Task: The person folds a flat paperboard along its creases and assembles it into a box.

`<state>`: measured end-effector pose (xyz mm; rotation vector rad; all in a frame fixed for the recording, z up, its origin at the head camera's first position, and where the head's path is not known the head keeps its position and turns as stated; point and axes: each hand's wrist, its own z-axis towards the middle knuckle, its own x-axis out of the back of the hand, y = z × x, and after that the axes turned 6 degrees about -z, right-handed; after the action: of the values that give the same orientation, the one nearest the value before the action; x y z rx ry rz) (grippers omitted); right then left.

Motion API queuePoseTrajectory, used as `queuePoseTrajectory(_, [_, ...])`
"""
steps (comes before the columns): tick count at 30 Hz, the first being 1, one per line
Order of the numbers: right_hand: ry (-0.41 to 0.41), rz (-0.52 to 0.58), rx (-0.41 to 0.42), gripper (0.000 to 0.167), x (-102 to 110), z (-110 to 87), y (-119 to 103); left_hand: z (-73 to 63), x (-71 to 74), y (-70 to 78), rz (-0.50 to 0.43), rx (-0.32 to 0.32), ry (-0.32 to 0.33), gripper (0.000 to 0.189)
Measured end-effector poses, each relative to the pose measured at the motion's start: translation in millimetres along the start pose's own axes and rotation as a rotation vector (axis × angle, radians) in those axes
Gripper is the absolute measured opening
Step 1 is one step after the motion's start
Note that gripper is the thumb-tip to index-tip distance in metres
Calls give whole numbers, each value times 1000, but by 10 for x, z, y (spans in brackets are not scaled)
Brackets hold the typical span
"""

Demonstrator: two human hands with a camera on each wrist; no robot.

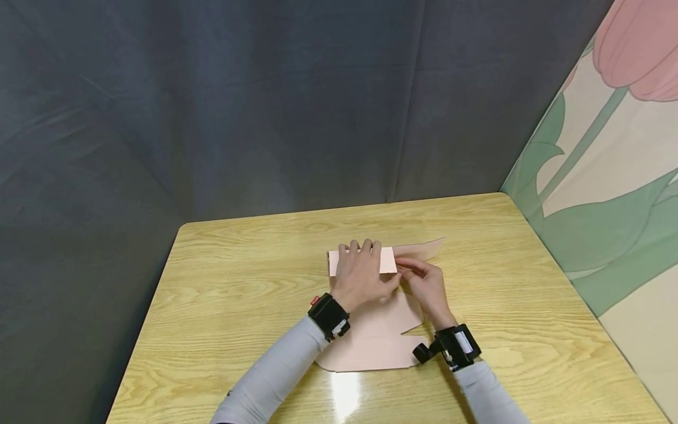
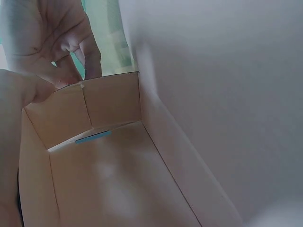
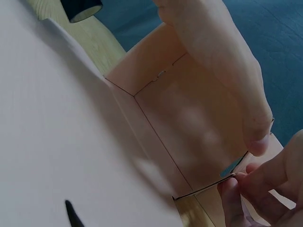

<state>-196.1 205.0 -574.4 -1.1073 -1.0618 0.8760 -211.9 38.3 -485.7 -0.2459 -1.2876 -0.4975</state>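
While the left hand (image 1: pixel 360 280) grips the cardboard box (image 1: pixel 388 260), lying lengthwise left-to-right below the frame's centre, the nearer right hand (image 1: pixel 428 288) pinches its right-end flap (image 2: pixel 113 99).

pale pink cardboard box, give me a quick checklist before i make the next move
1. Box steadied: ok, the bare left hand holds it from above.
2. Right cardboard end wall gripped: ok, the bare right hand pinches its edge.
3. Narrow blue-showing slot at that wall's foot filled: not ok, it is open.
4. Opposite cardboard end wall upright: ok; whether it is locked, cannot tell.
5. Long pale cardboard flap folded in: not ok, it sticks out to the right.
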Motion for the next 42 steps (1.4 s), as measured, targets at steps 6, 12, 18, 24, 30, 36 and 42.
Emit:
queuePoseTrajectory(6, [-14,-34,-7,27,-5,-6,-4,-6,-10,-8,5,0,3,83])
queuePoseTrajectory(12, [-20,-30,14,20,-13,-12,-3,-7,-15,-16,-2,-8,4,87])
queuePoseTrajectory(18, [-10,-52,58,23,-30,3,14,-9,-12,-17,14,-2,1,87])
queuePoseTrajectory(24, [-7,-114,82,26,-46,6,52,-7,-21,-27,12,1,-2,89])
queuePoseTrajectory(30, [-18,-127,108,20,-57,6,50,-13,-35,-33,11,-8,10,87])
queuePoseTrajectory(36, [-23,-139,86,18,-70,5,38,-6,-49,-32,24,-17,10,83])
queuePoseTrajectory(42, [-51,-83,59,19,-67,-13,-21,-1,-44,-25,30,-16,0,83])
